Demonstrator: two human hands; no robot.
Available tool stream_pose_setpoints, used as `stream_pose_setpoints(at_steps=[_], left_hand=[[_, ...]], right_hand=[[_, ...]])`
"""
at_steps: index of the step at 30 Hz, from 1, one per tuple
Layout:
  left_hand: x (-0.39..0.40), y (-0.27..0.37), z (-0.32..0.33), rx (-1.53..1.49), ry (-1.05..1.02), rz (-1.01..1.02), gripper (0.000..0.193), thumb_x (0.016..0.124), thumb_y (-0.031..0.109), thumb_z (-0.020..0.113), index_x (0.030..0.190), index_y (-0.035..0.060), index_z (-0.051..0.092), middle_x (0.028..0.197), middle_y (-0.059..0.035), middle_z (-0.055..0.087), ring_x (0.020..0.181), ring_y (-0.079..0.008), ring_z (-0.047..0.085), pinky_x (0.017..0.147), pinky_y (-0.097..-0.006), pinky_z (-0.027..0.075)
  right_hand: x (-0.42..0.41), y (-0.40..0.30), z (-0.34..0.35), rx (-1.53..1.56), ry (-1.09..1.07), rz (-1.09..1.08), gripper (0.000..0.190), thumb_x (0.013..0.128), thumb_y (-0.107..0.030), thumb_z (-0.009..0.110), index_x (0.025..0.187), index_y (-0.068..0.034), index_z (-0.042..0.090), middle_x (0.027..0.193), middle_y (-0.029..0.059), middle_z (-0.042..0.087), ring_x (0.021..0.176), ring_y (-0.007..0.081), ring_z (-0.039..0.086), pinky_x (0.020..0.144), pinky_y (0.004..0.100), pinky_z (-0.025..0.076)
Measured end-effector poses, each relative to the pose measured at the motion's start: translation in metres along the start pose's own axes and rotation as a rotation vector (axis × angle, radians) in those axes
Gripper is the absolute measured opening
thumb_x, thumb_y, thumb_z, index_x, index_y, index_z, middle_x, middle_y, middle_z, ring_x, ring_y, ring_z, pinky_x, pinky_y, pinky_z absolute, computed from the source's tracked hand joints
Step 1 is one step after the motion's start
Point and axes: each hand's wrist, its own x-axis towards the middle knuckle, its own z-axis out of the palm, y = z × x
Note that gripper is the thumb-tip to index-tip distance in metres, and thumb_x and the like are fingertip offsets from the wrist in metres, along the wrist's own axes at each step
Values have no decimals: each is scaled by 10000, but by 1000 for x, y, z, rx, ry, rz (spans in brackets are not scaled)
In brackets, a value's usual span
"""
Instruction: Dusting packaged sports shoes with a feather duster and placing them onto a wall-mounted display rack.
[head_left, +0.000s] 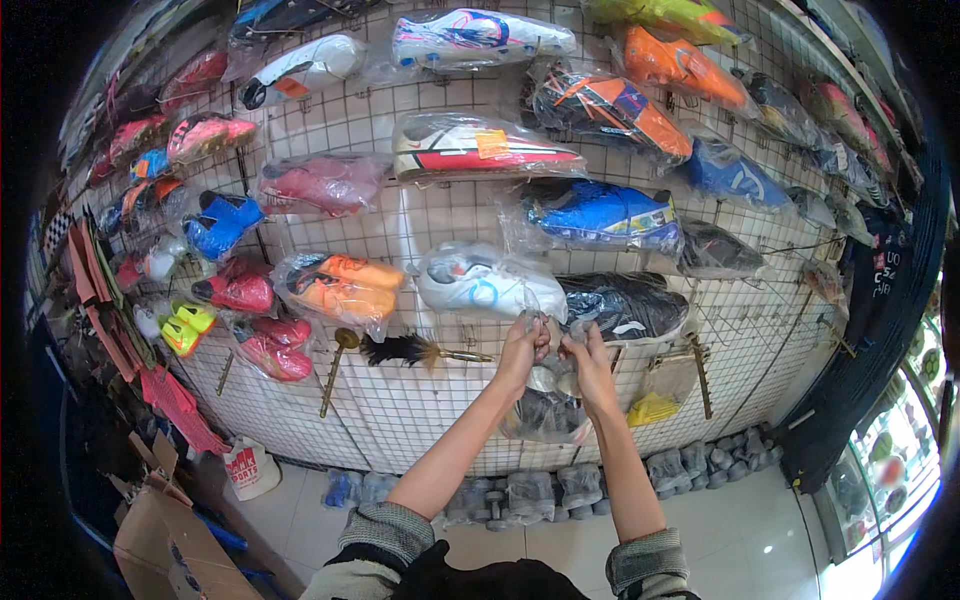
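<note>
Both my arms reach forward to a wire grid wall (442, 405) hung with shoes in clear plastic bags. My left hand (523, 349) pinches the top of a clear plastic bag (551, 412), fingers curled. Close beside it, my right hand (591, 364) grips the plastic as well. Dark and pale footwear shows through this bag below my hands, partly hidden by glare and folds. Just above my left hand is a bagged white shoe (487, 283) with a light blue mark. A bagged black shoe (626, 307) hangs above my right hand.
A black feather duster (401, 351) lies across the grid on the left. Brass-coloured hooks (330, 382) jut out. Several wrapped dumbbells (531, 491) line the floor. An opened cardboard box (176, 540) and a white bag (251, 469) with red writing stand at left.
</note>
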Motion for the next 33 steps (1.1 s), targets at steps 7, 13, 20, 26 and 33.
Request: stream_pose_setpoints(at_steps=[7, 13, 20, 26, 33], left_hand=[[-7, -8, 1, -230, 16, -45, 109, 872, 93, 369, 974, 72, 402, 743, -9, 425, 624, -87, 414, 530, -221, 324], [-5, -10, -4, 103, -153, 4, 117, 877, 107, 407, 978, 57, 441, 796, -20, 473, 649, -85, 437, 576, -222, 362], [-10, -10, -8, 246, -193, 57, 172, 836, 20, 523, 1004, -14, 529, 867, -55, 550, 717, -93, 531, 621, -219, 450], [-19, 10, -6, 257, -296, -82, 234, 818, 28, 563, 1036, -59, 563, 872, -85, 596, 723, -113, 564, 657, -225, 467], [-22, 6, -6, 456, -325, 51, 220, 831, 51, 561, 1025, -54, 554, 905, -66, 587, 764, -97, 546, 678, -213, 455]], right_hand=[[-11, -9, -15, 54, -162, -8, 379, 787, -43, 444, 1158, 23, 407, 1006, 55, 480, 863, 114, 470, 785, 223, 372], [-10, -8, -30, -149, -253, -157, 298, 764, 59, 531, 1061, 35, 511, 1052, 87, 480, 983, 155, 494, 862, 247, 376], [-8, 1, -40, -402, -189, -352, 203, 723, 77, 596, 920, 31, 605, 1041, 74, 443, 826, 99, 526, 722, 198, 419], [-21, -11, -22, -371, -70, -301, 258, 708, 82, 598, 950, -4, 572, 1051, 116, 404, 906, 172, 527, 737, 226, 426], [-18, 0, -20, -254, 13, -310, 296, 693, 75, 632, 940, 29, 478, 1066, 114, 393, 901, 166, 525, 720, 244, 435]])
